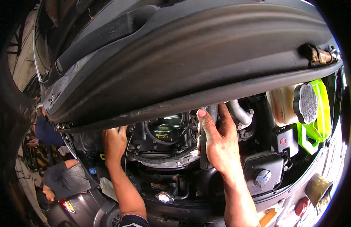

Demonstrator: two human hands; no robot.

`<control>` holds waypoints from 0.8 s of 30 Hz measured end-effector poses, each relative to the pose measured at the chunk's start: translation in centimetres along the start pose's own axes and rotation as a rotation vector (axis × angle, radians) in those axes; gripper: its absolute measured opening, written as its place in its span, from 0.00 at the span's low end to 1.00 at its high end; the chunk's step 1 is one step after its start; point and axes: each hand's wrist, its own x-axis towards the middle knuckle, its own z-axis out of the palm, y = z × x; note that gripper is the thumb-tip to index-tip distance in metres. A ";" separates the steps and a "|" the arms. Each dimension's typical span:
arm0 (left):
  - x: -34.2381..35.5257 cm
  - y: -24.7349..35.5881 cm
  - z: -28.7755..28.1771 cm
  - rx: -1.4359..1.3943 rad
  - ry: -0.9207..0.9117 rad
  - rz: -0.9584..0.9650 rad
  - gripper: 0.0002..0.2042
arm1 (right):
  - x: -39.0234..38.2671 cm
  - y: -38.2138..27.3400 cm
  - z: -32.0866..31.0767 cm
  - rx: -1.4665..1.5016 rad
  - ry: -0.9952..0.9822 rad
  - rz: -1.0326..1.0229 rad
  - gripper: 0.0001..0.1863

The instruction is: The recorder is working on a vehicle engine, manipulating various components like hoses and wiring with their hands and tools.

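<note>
My right hand [223, 145] is closed round a thick black hose [205, 157] in the engine bay, its thumb pointing up along it. The hose's upper end runs under the lip of a large moulded black panel [190, 60]. Further left, my left hand [114, 145] reaches up to the same lip, which hides most of its fingers. A thin black cable [127, 149] hangs beside that hand. Between my hands sits the black engine top with an oil filler cap [164, 133] bearing a yellow oil-can symbol.
A radiator cap [164, 197] lies near the front crossbar. To the right stand a capped black reservoir [263, 178], a battery terminal cover [287, 142], a pale tank with a large black cap [307, 104] and bright yellow-green fabric [321, 113]. Another person [65, 179] is at lower left by a grey car.
</note>
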 end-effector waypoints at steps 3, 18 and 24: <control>-0.3 0.9 -0.1 0.032 0.089 -0.022 0.12 | 0.0 -0.1 -0.1 0.066 -0.011 0.024 0.43; -3.2 7.0 -1.0 -0.566 0.245 0.041 0.08 | 0.5 -0.3 -0.6 0.248 0.022 -0.059 0.39; -5.9 4.9 -3.1 0.137 -0.052 -0.223 0.20 | 0.2 -1.0 -0.5 0.260 0.001 0.009 0.41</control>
